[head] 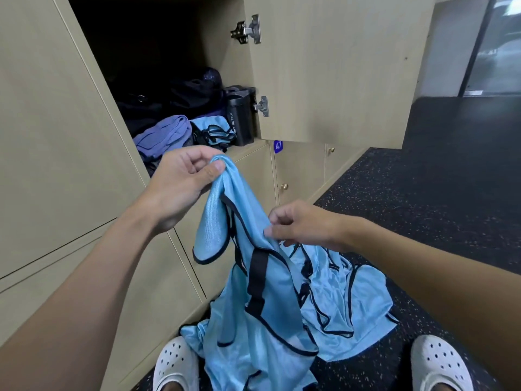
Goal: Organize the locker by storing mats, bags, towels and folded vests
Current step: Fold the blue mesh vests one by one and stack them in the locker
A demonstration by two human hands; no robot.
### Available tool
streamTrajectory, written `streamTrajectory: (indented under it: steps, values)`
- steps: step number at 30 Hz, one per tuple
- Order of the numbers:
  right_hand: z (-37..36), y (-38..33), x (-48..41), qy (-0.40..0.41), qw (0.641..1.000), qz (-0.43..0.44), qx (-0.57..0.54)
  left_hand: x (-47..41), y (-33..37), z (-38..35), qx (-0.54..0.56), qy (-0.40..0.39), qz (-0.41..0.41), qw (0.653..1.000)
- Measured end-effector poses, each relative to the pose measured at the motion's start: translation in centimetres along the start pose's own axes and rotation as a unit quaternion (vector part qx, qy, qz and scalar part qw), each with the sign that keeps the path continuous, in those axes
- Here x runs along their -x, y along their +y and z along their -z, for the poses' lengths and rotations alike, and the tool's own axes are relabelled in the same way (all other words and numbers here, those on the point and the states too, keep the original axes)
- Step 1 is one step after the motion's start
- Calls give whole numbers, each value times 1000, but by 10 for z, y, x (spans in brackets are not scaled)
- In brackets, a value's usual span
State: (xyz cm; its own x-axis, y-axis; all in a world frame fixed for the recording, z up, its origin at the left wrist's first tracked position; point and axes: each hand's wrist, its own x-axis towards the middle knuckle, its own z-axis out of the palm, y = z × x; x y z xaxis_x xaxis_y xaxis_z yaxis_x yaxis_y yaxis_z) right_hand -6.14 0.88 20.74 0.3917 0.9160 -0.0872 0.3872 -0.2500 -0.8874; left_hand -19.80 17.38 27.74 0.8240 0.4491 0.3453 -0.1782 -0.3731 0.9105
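Though apart — left hand (180,183), right hand (306,227) — fingers (212,171) tight on the blue vest (279,320).

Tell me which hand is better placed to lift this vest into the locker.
Likely the left hand: it pinches the vest high, beside the open locker; the right hand grips lower, farther off.

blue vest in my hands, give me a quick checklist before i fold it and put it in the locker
1. Top held: left hand pinches the blue vest: ok.
2. Edge held: right hand grips it: ok.
3. Vest folded: not ok, it hangs loose.
4. Way in: locker door open: ok.
5. Room on the folded vest between purple cloth and black bottle: ok, space above looks free.
6. Held vest free of the vests on the floor: cannot tell, they overlap.
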Motion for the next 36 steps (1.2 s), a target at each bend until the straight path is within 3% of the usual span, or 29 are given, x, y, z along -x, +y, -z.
streamTrajectory:
  steps: [5,12,20,25,29,36]
  values:
    - [2,-14,-5,118,993,18,-19,-8,-16,16,-122,91,46,987]
    - [4,-35,-11,197,969,28,-149,12,-19,-27,-157,-152,81,973]
    - [10,-35,-3,198,954,35,-221,8,-21,-41,-114,-40,57,991]
    - [15,-21,5,118,992,-5,-36,2,-10,-36,-13,60,49,997]
    - [4,-10,7,48,999,8,-9,1,3,-30,47,71,49,995]
    - [-1,-20,4,194,973,82,98,-3,2,-17,48,124,86,987]
